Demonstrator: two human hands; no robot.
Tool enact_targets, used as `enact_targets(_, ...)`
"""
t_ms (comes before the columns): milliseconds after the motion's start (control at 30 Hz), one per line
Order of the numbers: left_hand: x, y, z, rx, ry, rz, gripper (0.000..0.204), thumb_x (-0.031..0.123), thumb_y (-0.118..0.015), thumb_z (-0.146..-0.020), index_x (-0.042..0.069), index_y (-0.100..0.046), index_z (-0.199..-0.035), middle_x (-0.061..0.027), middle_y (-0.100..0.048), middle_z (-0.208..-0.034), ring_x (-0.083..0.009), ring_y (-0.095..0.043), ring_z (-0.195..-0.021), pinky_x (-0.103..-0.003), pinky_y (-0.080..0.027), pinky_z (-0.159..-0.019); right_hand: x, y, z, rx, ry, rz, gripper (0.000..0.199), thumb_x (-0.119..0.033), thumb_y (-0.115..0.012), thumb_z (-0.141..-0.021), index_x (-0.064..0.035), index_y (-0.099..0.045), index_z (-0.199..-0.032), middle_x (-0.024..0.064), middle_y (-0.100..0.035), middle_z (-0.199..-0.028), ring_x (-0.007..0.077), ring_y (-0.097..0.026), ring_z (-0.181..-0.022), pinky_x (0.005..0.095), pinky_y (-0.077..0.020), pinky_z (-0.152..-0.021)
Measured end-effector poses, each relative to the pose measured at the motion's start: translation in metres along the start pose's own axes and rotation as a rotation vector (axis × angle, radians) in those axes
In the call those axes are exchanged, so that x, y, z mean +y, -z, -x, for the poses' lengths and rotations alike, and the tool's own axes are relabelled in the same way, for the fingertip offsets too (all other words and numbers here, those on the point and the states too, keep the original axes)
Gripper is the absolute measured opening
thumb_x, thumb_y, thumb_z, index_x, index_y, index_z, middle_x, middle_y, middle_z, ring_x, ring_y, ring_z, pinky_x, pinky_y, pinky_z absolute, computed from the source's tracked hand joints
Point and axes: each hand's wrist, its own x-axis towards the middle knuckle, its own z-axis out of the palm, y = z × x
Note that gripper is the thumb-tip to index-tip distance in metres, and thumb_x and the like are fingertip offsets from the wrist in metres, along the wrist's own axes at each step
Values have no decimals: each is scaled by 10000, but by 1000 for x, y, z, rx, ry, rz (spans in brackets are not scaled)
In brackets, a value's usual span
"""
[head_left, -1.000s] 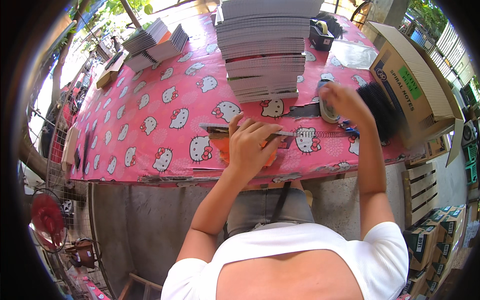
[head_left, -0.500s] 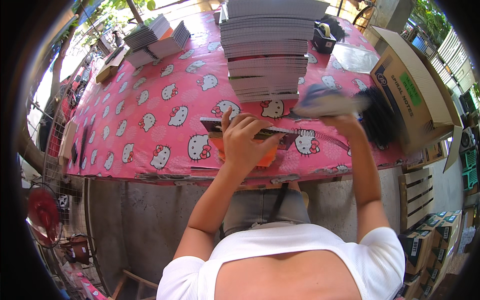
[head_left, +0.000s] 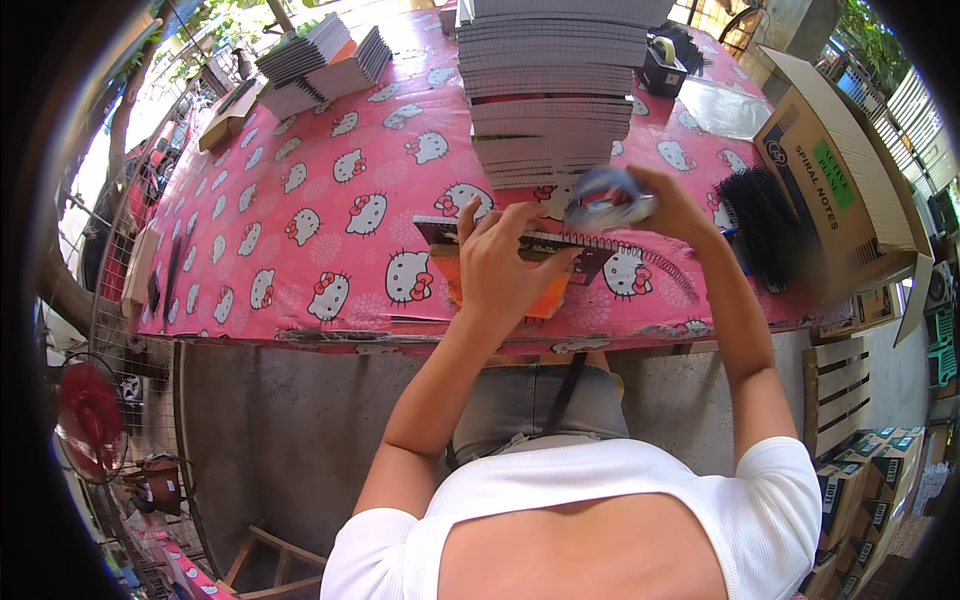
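My left hand (head_left: 492,262) steadies a notebook (head_left: 592,262) near the table's front edge, its fingers over the top and its thumb pressed to the cover. The cover is dark, with orange along the near side. A thin wire spiral (head_left: 655,258) runs along the notebook's far edge, and its loose end trails off to the right. Over the notebook's right end, my right hand (head_left: 668,208) is closed round a blue-grey tool (head_left: 612,200) with a ring-like shape, too smeared to name its kind.
A tall stack of notebooks (head_left: 550,110) rises just beyond my hands. To the right lie a heap of black spirals (head_left: 765,225) and an open cardboard box (head_left: 815,180). A tape dispenser (head_left: 662,72) stands at the back; more notebooks (head_left: 350,70) sit far left on the pink tablecloth (head_left: 330,245).
My right hand has brought the blue-grey tool left and nearer, from beside the black spirals to the notebook's spiral edge. The left hand keeps its hold.
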Motion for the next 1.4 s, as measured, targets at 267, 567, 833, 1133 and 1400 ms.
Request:
enact_targets(267,1,26,-3,-7,91,-241,461,288,-859,-573,87,-655,-935,-167,-479,-1277,-339,-427,-1208,-493,-266,-1050,-19,-13,-5,-45,-120,-1125,579,20,-750,-588,-22,-580,-1140,81,-653,-983,191,-632,-885,306,-512,-804)
enact_targets(567,-31,34,7,36,107,-149,439,267,-884,-526,60,-686,-859,-223,-350,-1387,-420,-357,-1215,-500,-363,-982,-30,-42,-44,6,129,102,489,-16,-756,-589,-12,-624,-1060,56,-659,-897,132,-609,-796,292,-522,-709)
enact_targets(833,-42,46,4,80,256,-16,422,185,-871,-553,44,-657,-889,-205,-417,-1322,-337,-497,-1113,-401,-482,-874,-11,-56,-68,-29,-134,-255,476,49,-685,-619,-12,-626,-1087,67,-669,-995,164,-635,-827,298,-516,-726)
enact_targets(1133,-57,45,20,237,487,756,511,-44,-740,-726,5,-496,-1172,-91,-594,-1038,-135,-623,-880,-241,-519,-753,-41,-72,-78,-35,-3,-844,523,13,-736,-618,-65,-602,-1117,112,-668,-941,210,-642,-874,344,-521,-741)
enact_targets(1400,-59,59,21,240,732,841,336,-45,-676,-797,0,-629,-1127,-42,-661,-874,-84,-610,-781,-211,-508,-696,-15,-89,-88,54,170,82,430,-228,-757,-667,-73,-617,-1043,151,-667,-881,327,-646,-846,394,-499,-747)
